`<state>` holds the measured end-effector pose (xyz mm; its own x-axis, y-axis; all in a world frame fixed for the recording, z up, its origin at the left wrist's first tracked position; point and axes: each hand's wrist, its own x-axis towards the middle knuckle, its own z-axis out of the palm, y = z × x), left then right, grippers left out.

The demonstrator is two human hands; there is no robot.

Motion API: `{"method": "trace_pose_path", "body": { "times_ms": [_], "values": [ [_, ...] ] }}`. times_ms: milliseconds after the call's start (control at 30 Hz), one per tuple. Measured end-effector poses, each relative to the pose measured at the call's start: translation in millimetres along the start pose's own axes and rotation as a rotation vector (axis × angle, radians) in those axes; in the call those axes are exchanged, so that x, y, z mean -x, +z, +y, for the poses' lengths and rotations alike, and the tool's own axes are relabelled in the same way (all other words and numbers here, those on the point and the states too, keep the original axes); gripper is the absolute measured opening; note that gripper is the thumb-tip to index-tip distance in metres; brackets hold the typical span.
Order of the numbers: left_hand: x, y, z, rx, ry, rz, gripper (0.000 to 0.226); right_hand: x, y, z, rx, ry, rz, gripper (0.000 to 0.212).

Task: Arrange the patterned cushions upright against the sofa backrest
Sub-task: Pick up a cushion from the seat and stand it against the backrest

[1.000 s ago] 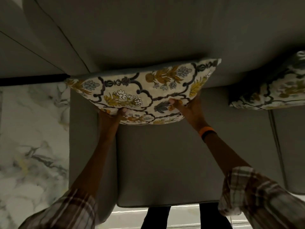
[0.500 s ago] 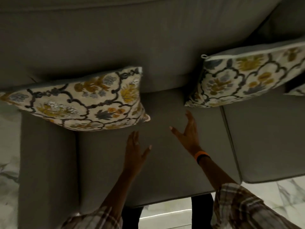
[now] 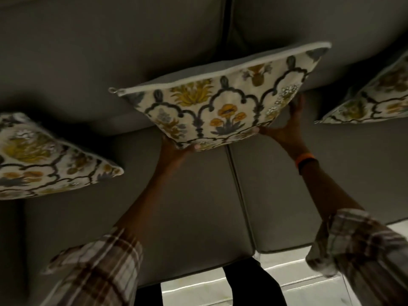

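Floral middle cushion [image 3: 223, 102] leans on the grey backrest [image 3: 110, 51], both hands, left [image 3: 176, 151] and right [image 3: 287, 127], gripping its lower corners.

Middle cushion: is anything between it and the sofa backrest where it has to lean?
Nothing visible. The middle cushion, held by the left hand and right hand, already sits at the backrest. The left cushion and right cushion lie off to its sides, apart from it.
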<state>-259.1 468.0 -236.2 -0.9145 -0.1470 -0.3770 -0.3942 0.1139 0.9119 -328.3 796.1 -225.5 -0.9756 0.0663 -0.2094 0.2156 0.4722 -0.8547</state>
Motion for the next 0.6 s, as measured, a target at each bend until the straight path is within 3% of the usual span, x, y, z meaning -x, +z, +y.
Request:
{"method": "trace_pose_path", "body": {
  "times_ms": [67, 133, 200, 367, 467, 600],
  "values": [
    [-8.2, 11.7, 5.7, 0.057, 0.029, 0.031, 0.129, -27.7, -7.1, -6.9, 0.036, -0.040, -0.180, 0.137],
    [-4.7, 16.3, 12.3, 0.083, 0.031, 0.071, 0.124, -35.0, -5.4, -14.2, 0.027, -0.040, -0.246, 0.125],
    [1.5, 16.6, 14.8, 0.077, 0.051, 0.087, 0.118, -27.8, -3.7, -14.5, -0.030, -0.046, -0.202, 0.113],
    [-4.9, 16.1, 13.9, 0.080, 0.051, 0.062, 0.110, -7.0, 2.0, 0.5, -0.148, 0.056, -0.120, 0.116],
    [-14.1, 16.2, 8.6, 0.077, 0.040, 0.088, 0.086, -11.1, 5.0, 1.6, -0.122, 0.010, -0.105, 0.087],
    [-14.7, 13.2, 2.5, 0.087, 0.058, 0.102, 0.092, -6.3, 12.9, 3.4, -0.132, 0.026, -0.014, 0.107]
  ]
}}
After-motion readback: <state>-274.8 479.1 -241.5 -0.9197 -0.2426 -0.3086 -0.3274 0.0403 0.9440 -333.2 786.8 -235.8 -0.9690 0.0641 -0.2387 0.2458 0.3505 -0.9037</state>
